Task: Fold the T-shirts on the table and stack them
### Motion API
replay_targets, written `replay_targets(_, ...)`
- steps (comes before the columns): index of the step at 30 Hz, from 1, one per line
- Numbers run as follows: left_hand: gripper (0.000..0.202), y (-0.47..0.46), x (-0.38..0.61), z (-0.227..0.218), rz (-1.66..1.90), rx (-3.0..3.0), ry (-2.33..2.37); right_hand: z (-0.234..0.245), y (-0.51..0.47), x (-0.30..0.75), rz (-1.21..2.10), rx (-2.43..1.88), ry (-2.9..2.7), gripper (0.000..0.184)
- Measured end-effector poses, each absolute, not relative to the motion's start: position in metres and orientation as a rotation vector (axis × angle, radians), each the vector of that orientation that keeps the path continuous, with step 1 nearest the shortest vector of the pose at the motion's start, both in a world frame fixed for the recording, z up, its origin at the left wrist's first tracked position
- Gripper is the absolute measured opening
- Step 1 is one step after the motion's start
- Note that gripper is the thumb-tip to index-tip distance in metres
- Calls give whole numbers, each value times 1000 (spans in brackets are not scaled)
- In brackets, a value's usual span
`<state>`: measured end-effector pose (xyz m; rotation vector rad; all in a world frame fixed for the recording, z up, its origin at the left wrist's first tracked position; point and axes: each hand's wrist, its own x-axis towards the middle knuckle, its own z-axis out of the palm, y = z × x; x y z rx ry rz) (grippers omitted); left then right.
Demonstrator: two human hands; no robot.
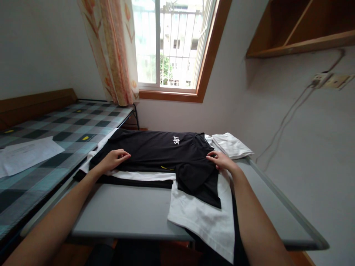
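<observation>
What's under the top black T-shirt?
White shirt, then black cloth, edges showing, on the gray table. Their middles are covered by the black T-shirt, so unseen.

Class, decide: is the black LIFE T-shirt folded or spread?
Spread: the black T-shirt lies flat, its near sleeve laid out.

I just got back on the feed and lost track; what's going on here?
A person has both hands at a black T-shirt with a white "LIFE" print, spread over a white T-shirt on a grey table. The left hand is toward the hem, the right hand at the shoulder near the neckline; whether either grips is unclear. More black fabric shows underneath, and a folded white cloth lies beyond the right hand.
</observation>
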<state>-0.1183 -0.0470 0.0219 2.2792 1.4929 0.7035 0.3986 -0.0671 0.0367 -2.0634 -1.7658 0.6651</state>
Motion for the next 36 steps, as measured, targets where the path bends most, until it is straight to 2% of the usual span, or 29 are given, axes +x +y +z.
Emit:
replay_targets(3,48,-39,-133,14,778,2358,1809,37,-66,391,135,-2153,-1740,26)
replay_targets(6,52,-32,-143,6,730,2373,2012,34,-66,380,-86,-2195,-1656,31)
replay_targets(14,73,-26,-142,-11,361,2283,2133,13,-64,376,-54,-2305,-1500,51)
replay_targets(20,65,-27,-143,-8,352,2287,2090,9,-59,383,-98,-2196,-1506,40)
replay_targets(26,60,-29,-135,-3,563,2373,2017,9,-55,387,137,-2127,-1369,43)
replay_targets(29,59,-30,-131,-4,437,2339,1995,10,-55,390,199,-2092,-1373,44)
replay_targets(36,72,-30,-132,-2,200,2297,1963,12,-56,398,236,-2183,-1357,39)
